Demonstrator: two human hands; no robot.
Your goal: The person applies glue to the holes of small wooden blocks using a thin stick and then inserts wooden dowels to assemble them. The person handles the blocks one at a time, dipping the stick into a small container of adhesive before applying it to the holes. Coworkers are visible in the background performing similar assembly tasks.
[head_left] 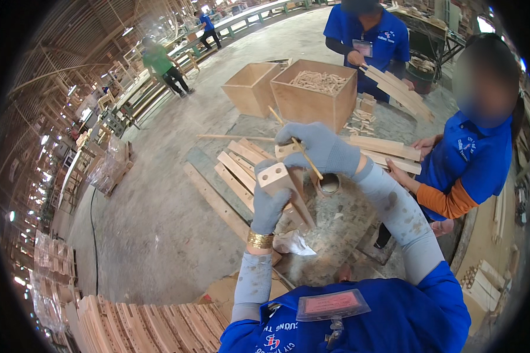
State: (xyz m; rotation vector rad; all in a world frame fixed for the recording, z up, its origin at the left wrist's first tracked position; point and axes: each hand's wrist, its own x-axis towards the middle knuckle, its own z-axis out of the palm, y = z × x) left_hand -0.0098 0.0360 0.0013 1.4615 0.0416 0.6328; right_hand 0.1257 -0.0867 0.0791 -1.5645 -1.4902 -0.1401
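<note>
My left hand, in a grey glove, is wrapped round a pale wooden bar whose end, with two round holes, faces up. In my gloved right hand a thin wooden stick is pinched between the fingers, just above and beside that end. Another holed wooden end shows behind, partly covered by my right fingers; whether they touch it I cannot tell. Below my right wrist stands a small round container. Long wooden strips lie beyond my left hand.
Two plywood boxes stand ahead, one filled with short dowels. A co-worker in blue at the right and another farther back hold wooden slats. Stacked wooden parts lie lower left. A white plastic bag sits below my hands.
</note>
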